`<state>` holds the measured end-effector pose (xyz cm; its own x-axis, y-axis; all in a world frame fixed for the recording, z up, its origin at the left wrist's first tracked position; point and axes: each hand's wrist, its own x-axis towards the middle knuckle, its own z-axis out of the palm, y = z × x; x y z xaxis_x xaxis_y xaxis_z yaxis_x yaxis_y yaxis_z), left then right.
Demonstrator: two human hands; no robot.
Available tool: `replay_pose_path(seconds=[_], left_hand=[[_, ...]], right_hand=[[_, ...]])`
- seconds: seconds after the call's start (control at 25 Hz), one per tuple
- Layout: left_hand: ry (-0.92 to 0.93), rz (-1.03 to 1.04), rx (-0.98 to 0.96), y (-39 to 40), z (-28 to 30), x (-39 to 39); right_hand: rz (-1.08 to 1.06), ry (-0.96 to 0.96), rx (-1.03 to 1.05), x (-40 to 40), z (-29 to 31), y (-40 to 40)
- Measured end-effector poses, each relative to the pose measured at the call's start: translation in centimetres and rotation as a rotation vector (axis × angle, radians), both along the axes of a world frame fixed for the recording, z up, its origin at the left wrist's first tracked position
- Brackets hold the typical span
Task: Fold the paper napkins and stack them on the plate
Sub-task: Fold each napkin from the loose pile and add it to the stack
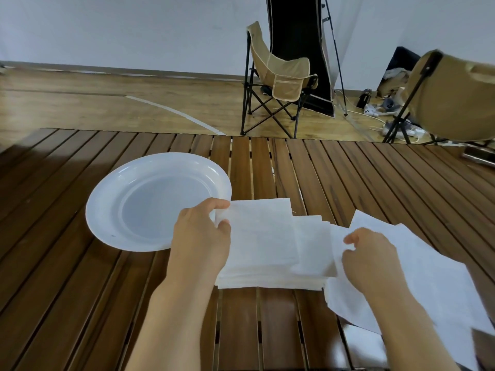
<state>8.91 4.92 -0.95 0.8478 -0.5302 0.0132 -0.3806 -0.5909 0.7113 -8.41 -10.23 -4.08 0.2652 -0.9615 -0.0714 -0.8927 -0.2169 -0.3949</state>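
A white round plate (107, 204) lies on the slatted wooden table, with nothing on it. Just right of it sits a pile of white paper napkins (263, 242), folded ones overlapping in the middle. My left hand (201, 236) pinches the upper left corner of the top napkin, right at the plate's rim. My right hand (372, 261) pinches the edge of a napkin at the pile's right side. Under and beyond that hand spread larger unfolded napkins (434, 279), reaching toward the table's near right corner.
The wooden table (348, 178) ends at its far edge, with a wooden floor beyond. A tan folding chair (278, 79) stands past the table; a second one (452, 95) is at the right. A dark flat object (479, 156) lies at the table's far right.
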Motion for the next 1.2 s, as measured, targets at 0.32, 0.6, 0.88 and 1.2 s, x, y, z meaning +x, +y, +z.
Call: replay_pose_path(seconds=[0.32,0.6,0.88,1.2], left_hand=[[-0.026,0.089,-0.130,0.1,0.7,-0.1],[0.006,0.083,-0.123,0.0,0.9,-0.2],[-0.023,0.075,-0.157,-0.2,1.2,-0.5],[-0.123,-0.217,-0.201,-0.9,1.8,-1.8]], right_hand=[[-0.072,0.207,0.078,-0.5,-1.6,-0.5],[-0.124,0.190,0.012,-0.7,-1.4,-0.9],[-0.061,-0.310,-0.201,-0.5,1.3,-0.3],[0.122,-0.628,-0.355,0.5,3.0,0.3]])
